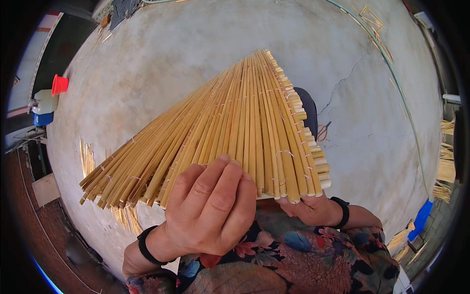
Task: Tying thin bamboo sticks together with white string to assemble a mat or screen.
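Observation:
A mat of yellow-tan reed stalks, tied across with rows of thin pale pink thread, stretches away from me and narrows toward its far end. Along its right side, pale cut stalk ends show in a second layer beneath. My left hand is closed over the near edge, its fingers pressed together on top of the stalks; its thumb is hidden. At the near right corner, my right hand grips the mat from below, with most of its fingers out of sight under the stalks. Both wrists wear black bands.
Scissors with orange handles lie on the concrete floor right of the mat. A green hose curves along the right. Loose reed bundles lie at the left, more at the far right. A red bucket stands at the left wall.

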Demonstrator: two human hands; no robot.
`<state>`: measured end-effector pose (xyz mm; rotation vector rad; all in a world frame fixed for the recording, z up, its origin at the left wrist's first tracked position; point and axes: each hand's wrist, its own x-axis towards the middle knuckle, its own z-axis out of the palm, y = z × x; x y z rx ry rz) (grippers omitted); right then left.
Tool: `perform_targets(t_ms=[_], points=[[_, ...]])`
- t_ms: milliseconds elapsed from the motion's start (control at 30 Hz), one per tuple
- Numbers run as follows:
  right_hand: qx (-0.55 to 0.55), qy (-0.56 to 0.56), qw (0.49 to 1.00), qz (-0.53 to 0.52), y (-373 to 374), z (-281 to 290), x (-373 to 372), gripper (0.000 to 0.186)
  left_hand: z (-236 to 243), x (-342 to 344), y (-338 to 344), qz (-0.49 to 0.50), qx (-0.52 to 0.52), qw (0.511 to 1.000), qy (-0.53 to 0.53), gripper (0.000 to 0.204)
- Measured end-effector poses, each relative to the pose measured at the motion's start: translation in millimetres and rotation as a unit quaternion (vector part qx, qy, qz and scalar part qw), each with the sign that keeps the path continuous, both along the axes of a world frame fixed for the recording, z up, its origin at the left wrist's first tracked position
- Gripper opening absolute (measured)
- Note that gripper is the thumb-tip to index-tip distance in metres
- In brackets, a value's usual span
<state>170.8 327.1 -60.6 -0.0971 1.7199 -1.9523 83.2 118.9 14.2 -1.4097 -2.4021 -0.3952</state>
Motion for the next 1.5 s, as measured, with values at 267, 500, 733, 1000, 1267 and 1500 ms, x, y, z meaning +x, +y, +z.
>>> perform_targets(t_ms=[267, 500, 733, 1000, 1267, 1500], points=[[0.095, 0.164, 0.972, -0.138, -11.3, 2.1, 5.2, 0.018, 7.2, 1.4, -4.5, -0.080, 0.003, 0.994, -0.071, 0.021], [0.226, 0.312, 0.916, -0.113, -8.5, 16.2, -5.3, 0.019, 6.0, -1.4, -6.4, -0.083, 0.000, 0.994, -0.073, 0.021], [0.233, 0.352, 0.899, -0.117, -7.1, 16.1, -2.8, 0.024, 12.1, -3.0, -4.2, -0.100, 0.015, 0.991, -0.082, 0.020], [0.232, 0.380, 0.888, -0.111, -15.8, -19.2, 12.7, 0.028, 10.6, -2.2, -5.4, -0.105, 0.000, 0.991, -0.088, 0.019], [0.263, 0.387, 0.879, -0.095, -16.0, -18.2, 17.5, 0.029, 9.2, 2.2, -1.0, -0.063, 0.010, 0.996, -0.059, 0.017], [0.259, 0.381, 0.885, -0.065, -16.1, -30.1, 29.2, 0.028, 13.4, 1.5, -2.1, -0.061, -0.010, 0.996, -0.069, 0.016]])
